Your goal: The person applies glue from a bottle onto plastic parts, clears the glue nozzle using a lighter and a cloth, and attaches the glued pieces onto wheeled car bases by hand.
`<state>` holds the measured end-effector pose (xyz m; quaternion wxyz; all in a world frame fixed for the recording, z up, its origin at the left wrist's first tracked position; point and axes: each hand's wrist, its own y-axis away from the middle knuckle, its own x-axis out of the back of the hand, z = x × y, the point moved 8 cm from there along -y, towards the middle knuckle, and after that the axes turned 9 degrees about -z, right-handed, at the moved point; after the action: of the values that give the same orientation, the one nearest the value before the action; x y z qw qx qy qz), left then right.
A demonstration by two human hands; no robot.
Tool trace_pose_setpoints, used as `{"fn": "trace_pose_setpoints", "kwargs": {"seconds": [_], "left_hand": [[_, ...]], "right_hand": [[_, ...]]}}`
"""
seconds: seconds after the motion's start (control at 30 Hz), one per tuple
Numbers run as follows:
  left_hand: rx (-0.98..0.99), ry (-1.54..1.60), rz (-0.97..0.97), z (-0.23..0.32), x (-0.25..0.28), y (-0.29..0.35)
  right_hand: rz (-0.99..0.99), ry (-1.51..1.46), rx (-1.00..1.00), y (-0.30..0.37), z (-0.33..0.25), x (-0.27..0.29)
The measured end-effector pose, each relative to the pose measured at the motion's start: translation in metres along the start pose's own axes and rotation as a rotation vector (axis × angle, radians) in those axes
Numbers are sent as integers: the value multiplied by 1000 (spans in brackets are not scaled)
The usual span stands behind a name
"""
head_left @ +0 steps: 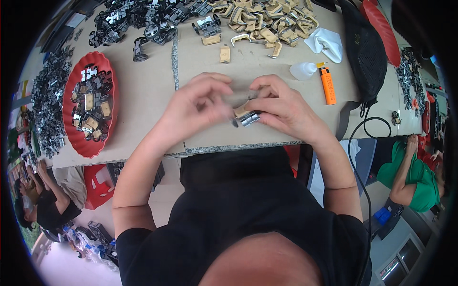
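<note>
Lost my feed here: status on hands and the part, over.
Both hands together at table edge. Left hand and right hand pinch a small tan-and-metal part. Nothing between them; lighter off to the right.

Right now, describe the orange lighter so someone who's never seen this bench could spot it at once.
Start at the black mesh bag on the table's right side. Just left of it lies the orange lighter, beside a small white squeeze bottle. It is the only bright orange stick among tan and grey parts.
</note>
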<state>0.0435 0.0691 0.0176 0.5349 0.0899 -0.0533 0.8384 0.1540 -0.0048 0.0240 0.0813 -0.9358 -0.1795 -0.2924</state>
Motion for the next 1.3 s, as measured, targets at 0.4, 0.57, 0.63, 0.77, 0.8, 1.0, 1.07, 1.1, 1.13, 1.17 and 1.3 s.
{"fn": "trace_pose_setpoints", "kwargs": {"seconds": [0.4,0.57,0.63,0.77,0.8,1.0,1.07,1.1,1.13,1.17,1.3], "left_hand": [[425,786,10,-40,-36,6],[388,546,144,-38,-36,1],[397,539,150,-39,-38,2],[400,519,178,-38,-38,3],[403,521,177,-39,-39,3],[388,515,190,-39,-39,4],[404,506,188,-38,-38,4],[400,503,189,-37,-37,3],[402,551,182,-37,-37,3],[404,599,176,-37,-36,3],[456,790,16,-45,-32,2]], "right_hand": [[208,-894,-379,15,36,-13],[156,-868,-478,12,41,-33],[213,-876,-457,12,43,-32],[240,-879,-449,11,44,-32],[260,-875,-464,11,45,-31],[220,-762,-541,13,47,-33],[226,-757,-536,12,49,-34],[233,-752,-533,12,49,-34],[233,-748,-529,11,48,-30],[179,-881,-534,10,47,-31],[220,-770,-234,10,23,-3]]}}
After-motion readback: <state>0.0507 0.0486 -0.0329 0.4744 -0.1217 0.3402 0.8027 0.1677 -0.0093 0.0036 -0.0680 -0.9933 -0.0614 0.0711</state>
